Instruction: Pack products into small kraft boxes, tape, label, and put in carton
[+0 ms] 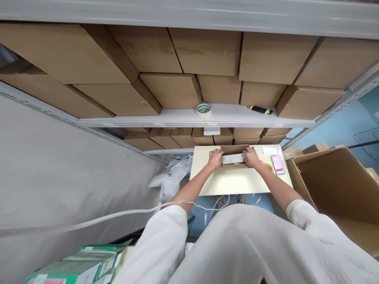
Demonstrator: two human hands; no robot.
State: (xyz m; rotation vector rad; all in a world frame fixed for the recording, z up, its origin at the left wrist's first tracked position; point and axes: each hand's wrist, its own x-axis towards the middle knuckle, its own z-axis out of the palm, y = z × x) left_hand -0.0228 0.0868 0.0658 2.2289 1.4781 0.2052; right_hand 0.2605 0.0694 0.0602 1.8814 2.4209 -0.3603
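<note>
A small open cardboard box [235,149] lies on the cream-coloured tabletop [227,183], its back flap raised. Inside it sits a pale green and white flat pack [233,159]. My left hand [215,158] is closed at the box's left end, fingers bent over its edge. At the right end my right hand [251,156] is closed in the same way, its fingertips close to the pack; whether they touch it I cannot tell. Beside my right wrist lies a yellow tape roll [269,167], partly hidden by the forearm.
A phone [277,164] and white paper [269,150] lie on the table's right. Shelves ahead carry cardboard boxes [219,51], a tape roll [204,110] and a utility knife [259,109]. A large open carton [340,185] stands right; a white cable [118,214] crosses my left arm.
</note>
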